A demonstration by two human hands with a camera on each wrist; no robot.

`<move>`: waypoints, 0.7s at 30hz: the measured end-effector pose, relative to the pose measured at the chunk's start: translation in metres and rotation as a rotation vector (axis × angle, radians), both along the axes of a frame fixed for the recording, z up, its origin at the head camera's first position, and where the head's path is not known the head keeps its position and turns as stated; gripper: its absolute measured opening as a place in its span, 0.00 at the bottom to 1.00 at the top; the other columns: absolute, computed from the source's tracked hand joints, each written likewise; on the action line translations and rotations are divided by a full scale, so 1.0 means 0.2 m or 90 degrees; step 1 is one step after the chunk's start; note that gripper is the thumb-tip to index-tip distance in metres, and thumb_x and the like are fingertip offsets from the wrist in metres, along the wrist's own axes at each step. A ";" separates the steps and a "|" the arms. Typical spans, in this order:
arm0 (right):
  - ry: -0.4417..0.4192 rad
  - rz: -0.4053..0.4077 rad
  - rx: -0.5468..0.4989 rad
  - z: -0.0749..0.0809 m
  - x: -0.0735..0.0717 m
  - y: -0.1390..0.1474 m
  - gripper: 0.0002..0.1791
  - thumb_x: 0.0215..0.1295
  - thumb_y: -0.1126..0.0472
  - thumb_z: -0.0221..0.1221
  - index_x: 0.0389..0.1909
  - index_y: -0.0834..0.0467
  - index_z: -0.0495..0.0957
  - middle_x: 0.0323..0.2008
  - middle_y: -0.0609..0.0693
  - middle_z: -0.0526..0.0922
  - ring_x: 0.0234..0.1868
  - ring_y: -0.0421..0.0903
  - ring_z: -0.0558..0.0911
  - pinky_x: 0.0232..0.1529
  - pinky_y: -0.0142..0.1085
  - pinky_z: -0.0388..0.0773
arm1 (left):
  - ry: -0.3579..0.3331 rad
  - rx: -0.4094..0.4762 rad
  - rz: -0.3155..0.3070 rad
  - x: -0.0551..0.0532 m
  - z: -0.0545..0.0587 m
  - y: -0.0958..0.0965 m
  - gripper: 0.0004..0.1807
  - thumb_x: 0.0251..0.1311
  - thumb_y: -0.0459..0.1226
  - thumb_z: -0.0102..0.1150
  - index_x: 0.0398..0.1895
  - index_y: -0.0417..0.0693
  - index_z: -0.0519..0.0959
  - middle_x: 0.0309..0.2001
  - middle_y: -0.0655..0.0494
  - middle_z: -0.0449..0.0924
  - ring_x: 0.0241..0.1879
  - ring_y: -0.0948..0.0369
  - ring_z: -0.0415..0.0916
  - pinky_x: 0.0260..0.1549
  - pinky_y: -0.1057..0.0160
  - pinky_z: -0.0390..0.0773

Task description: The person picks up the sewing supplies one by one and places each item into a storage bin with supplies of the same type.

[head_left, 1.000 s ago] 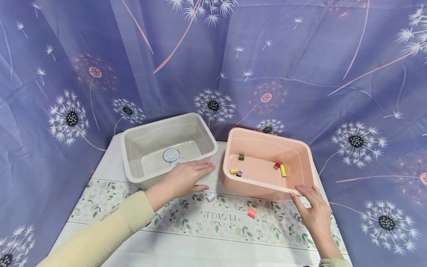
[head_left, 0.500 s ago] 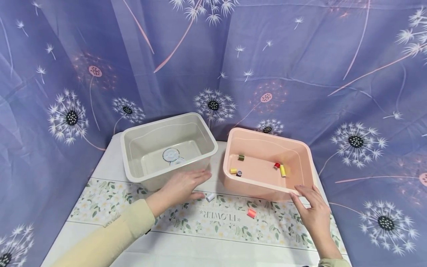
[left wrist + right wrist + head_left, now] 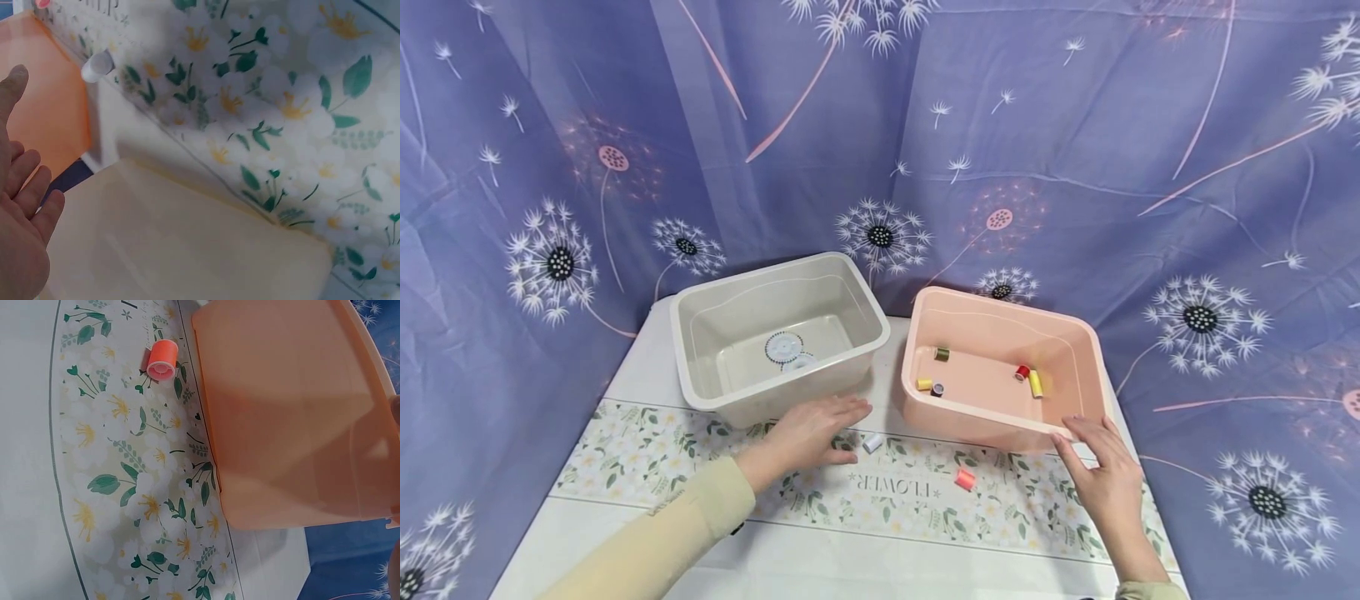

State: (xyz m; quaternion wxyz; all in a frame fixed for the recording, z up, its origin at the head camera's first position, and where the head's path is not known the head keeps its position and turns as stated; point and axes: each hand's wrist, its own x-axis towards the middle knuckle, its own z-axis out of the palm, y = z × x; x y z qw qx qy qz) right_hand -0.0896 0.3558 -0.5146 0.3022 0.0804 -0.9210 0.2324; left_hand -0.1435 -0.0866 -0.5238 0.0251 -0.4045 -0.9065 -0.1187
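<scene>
My left hand [image 3: 811, 431] hovers with fingers extended just left of a white thread spool [image 3: 872, 443], holding nothing. In the left wrist view, the same white spool [image 3: 98, 67] lies on the cloth, apart from the fingers [image 3: 31, 194]. My right hand [image 3: 1105, 471] holds the near right corner of the pink bin [image 3: 970, 423] by its rim. On the cloth in front of that bin lies an orange-pink thread spool [image 3: 965, 478]. Inside are several spools, among them a dark green one [image 3: 942, 354], a red one [image 3: 1022, 372] and a long yellow one [image 3: 1036, 384].
A grey bin [image 3: 752, 410] stands at the left, with two round pale discs [image 3: 785, 348] edged with small dark beads on its floor. A flowered strip [image 3: 910, 512] runs across the white tablecloth. Purple dandelion curtains [image 3: 797, 192] hang behind the bins and at both sides.
My left hand has moved down toward me, from over the grey bin's front rim to the cloth beside the white spool. My right hand stays at the pink bin's corner.
</scene>
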 end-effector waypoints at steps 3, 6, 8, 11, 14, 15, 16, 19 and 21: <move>0.001 -0.001 -0.001 0.00 0.00 0.00 0.20 0.50 0.61 0.72 0.46 0.60 0.84 0.43 0.57 0.86 0.48 0.58 0.81 0.70 0.46 0.62 | -0.020 0.005 0.004 0.01 -0.03 0.00 0.44 0.50 0.60 0.65 0.68 0.51 0.68 0.67 0.56 0.69 0.65 0.54 0.67 0.66 0.53 0.65; -0.003 -0.004 -0.001 0.00 0.00 0.00 0.20 0.50 0.60 0.72 0.46 0.60 0.84 0.43 0.57 0.86 0.48 0.58 0.81 0.70 0.45 0.62 | -0.027 0.000 0.007 0.00 -0.05 0.01 0.44 0.50 0.60 0.65 0.69 0.51 0.67 0.68 0.56 0.68 0.66 0.55 0.66 0.66 0.53 0.65; -0.006 -0.006 0.000 0.00 0.00 0.00 0.20 0.51 0.60 0.72 0.47 0.60 0.84 0.44 0.57 0.86 0.48 0.58 0.81 0.70 0.45 0.61 | -0.029 0.000 0.008 0.00 -0.07 0.02 0.44 0.50 0.59 0.66 0.69 0.51 0.67 0.68 0.56 0.67 0.67 0.56 0.65 0.67 0.53 0.65; -0.011 -0.010 0.001 0.00 0.01 0.00 0.20 0.51 0.59 0.72 0.46 0.60 0.84 0.44 0.57 0.86 0.48 0.58 0.81 0.71 0.44 0.61 | -0.026 -0.001 0.008 -0.01 -0.10 0.03 0.45 0.50 0.60 0.65 0.69 0.51 0.66 0.69 0.58 0.66 0.67 0.56 0.65 0.68 0.55 0.63; -0.011 -0.010 0.002 0.01 0.01 -0.01 0.20 0.51 0.59 0.72 0.46 0.61 0.84 0.44 0.57 0.86 0.49 0.59 0.81 0.71 0.44 0.61 | -0.028 -0.004 0.014 -0.01 -0.12 0.04 0.46 0.50 0.62 0.65 0.70 0.51 0.66 0.69 0.57 0.65 0.67 0.56 0.64 0.67 0.55 0.64; -0.012 -0.011 0.002 0.01 0.01 -0.01 0.20 0.52 0.59 0.72 0.46 0.61 0.84 0.44 0.58 0.86 0.49 0.59 0.81 0.71 0.45 0.61 | -0.031 -0.004 0.017 -0.01 -0.13 0.05 0.46 0.49 0.62 0.65 0.69 0.50 0.66 0.69 0.57 0.65 0.67 0.56 0.65 0.67 0.55 0.64; -0.013 -0.011 0.002 0.01 0.01 -0.01 0.20 0.52 0.59 0.72 0.46 0.61 0.84 0.44 0.58 0.86 0.49 0.59 0.81 0.71 0.45 0.61 | -0.035 -0.005 0.021 -0.01 -0.14 0.05 0.47 0.49 0.62 0.65 0.69 0.50 0.66 0.69 0.56 0.66 0.67 0.56 0.65 0.67 0.55 0.64; -0.011 -0.010 0.003 0.01 0.00 -0.01 0.20 0.52 0.59 0.72 0.47 0.60 0.84 0.44 0.58 0.86 0.49 0.59 0.81 0.71 0.45 0.61 | -0.048 -0.002 0.034 -0.01 -0.17 0.05 0.47 0.47 0.62 0.66 0.69 0.50 0.66 0.68 0.54 0.67 0.67 0.54 0.65 0.66 0.53 0.66; -0.012 -0.011 0.003 0.00 0.00 -0.01 0.20 0.52 0.59 0.72 0.47 0.60 0.84 0.44 0.58 0.86 0.49 0.59 0.81 0.71 0.45 0.61 | -0.057 0.005 0.041 0.00 -0.18 0.05 0.48 0.46 0.61 0.68 0.69 0.50 0.67 0.68 0.53 0.68 0.66 0.53 0.66 0.65 0.53 0.67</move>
